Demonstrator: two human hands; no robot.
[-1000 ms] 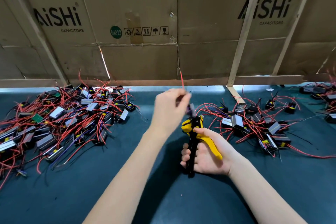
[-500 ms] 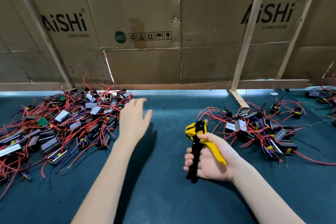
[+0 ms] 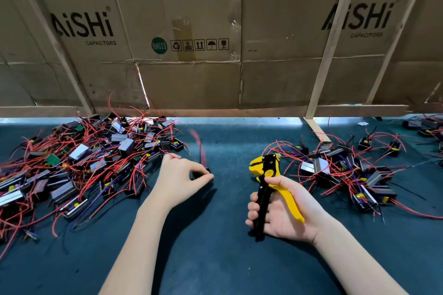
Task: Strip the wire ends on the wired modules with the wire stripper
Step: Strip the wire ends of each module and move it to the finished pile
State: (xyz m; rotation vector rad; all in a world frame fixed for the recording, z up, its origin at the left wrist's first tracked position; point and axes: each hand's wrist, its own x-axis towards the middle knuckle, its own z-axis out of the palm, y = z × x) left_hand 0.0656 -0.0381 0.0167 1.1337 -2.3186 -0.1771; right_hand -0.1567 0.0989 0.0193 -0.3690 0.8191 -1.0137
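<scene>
Two module piles point(image 3: 79, 163) flank the counter point(image 3: 215, 258). Right hand point(image 3: 285, 213) wraps the wire stripper point(image 3: 268, 189), handles partly spread, head up. Left hand point(image 3: 178, 181) pinches a small black module point(image 3: 201, 173) beside the left pile, red wire point(image 3: 200, 148) blurred.

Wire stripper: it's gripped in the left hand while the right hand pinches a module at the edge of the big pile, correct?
Sides swapped. The head view shows the right hand gripping the wire stripper, while the left hand pinches a module at the big pile's edge.
</scene>
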